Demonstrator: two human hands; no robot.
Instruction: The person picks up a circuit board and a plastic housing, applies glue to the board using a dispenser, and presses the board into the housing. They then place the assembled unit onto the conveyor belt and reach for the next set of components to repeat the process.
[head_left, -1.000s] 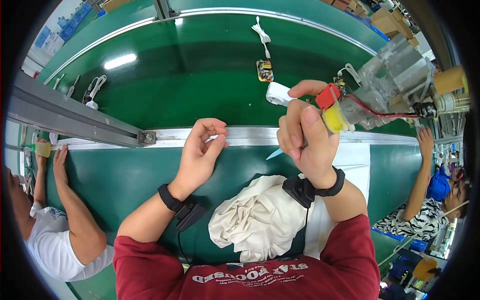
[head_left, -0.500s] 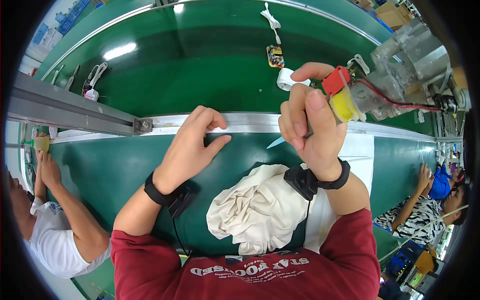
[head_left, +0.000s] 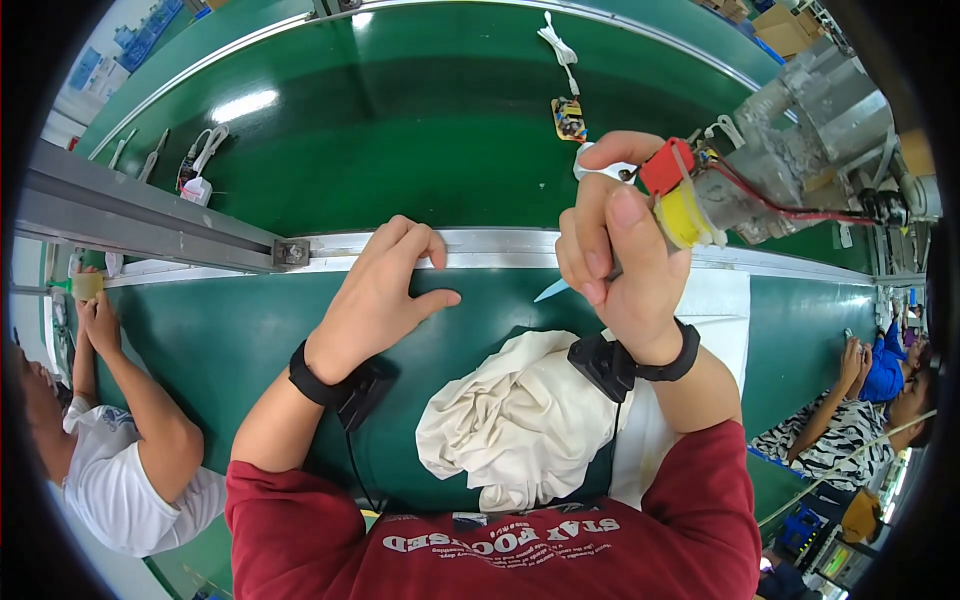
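Note:
My left hand [head_left: 375, 290] rests over the near metal rail, thumb and fingers apart, with nothing in it. My right hand [head_left: 625, 240] is raised, its fingers curled round a slim light-blue pointed tool [head_left: 551, 290]; only the tip shows, pointing left, so its exact kind is hidden. The index finger reaches up near a red switch [head_left: 668, 168] on a grey hanging device [head_left: 790, 150] wrapped with yellow tape; I cannot tell if they touch. Behind that hand lie a white round housing [head_left: 592, 162], partly covered, and a circuit board [head_left: 569, 119] with a white cord [head_left: 560, 50].
A crumpled cream cloth [head_left: 520, 420] lies before me, beside a white sheet [head_left: 715, 320]. A metal post [head_left: 150, 215] rises at left. More corded parts [head_left: 197, 185] sit on the green belt [head_left: 400, 130]. Co-workers sit at left [head_left: 130, 460] and right [head_left: 830, 430].
The circuit board, cord, white housing and left corded parts have shifted a little to the right with the belt. My hands have hardly moved.

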